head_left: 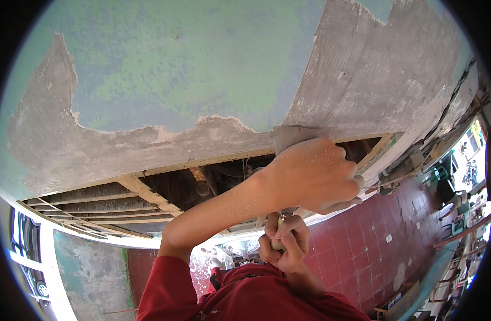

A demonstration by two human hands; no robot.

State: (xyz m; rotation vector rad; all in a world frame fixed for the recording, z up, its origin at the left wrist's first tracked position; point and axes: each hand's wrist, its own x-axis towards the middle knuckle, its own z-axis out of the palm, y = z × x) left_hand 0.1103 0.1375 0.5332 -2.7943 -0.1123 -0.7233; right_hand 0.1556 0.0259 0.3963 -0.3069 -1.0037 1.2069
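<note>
Above me is a panelled surface with worn green-blue paint and ragged edges where bare grey shows. My left hand, dusty with pale flecks, is raised to the lip of this surface with its fingers curled; what they close around is hidden behind the hand. A flat grey piece, perhaps a scraper blade, shows just past its knuckles. Below, my right hand wraps around a pale yellow-green handle with a metal collar. Whether handle and grey piece are one tool is covered by my left hand.
A long opening along the panel exposes wooden battens and a dark cavity. Far below lies a red tiled floor. Furniture and clutter stand at the right. A parked vehicle shows at the far left.
</note>
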